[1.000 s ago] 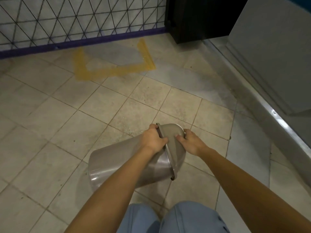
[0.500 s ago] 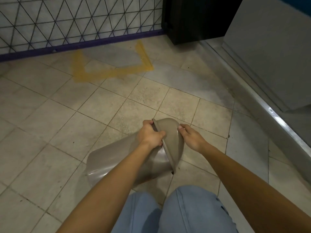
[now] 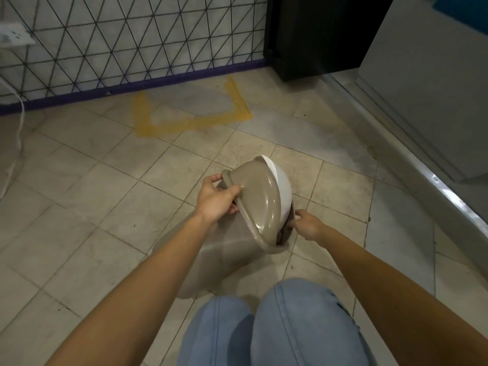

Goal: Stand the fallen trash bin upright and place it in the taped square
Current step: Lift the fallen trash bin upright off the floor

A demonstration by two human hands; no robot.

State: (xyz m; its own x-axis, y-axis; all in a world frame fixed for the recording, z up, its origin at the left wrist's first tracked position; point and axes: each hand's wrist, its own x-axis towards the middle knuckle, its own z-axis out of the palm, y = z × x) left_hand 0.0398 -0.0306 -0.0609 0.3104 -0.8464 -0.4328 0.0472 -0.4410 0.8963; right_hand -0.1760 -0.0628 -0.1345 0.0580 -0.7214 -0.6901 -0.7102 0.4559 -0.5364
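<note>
A taupe plastic trash bin (image 3: 224, 257) with a domed swing lid (image 3: 260, 191) is tilted up off the tiled floor, its lid end raised and pointing away from me. My left hand (image 3: 215, 200) grips the lid's rim on the left side. My right hand (image 3: 307, 225) holds the rim on the right, lower side. The white flap of the lid shows at the top. The yellow taped square (image 3: 190, 112) lies on the floor farther ahead, against the wall's purple base, with nothing in it.
A wall with black wire mesh (image 3: 132, 40) runs behind the square. A black cabinet (image 3: 317, 35) stands at the back right, and a metal threshold (image 3: 433, 180) runs along the right. A white cable (image 3: 18, 122) hangs at the left. My knees in blue jeans (image 3: 277, 328) are below.
The bin's lid end has risen from lying nearly flat to a steeper tilt. Both hands kept hold of the rim, the right one ending lower.
</note>
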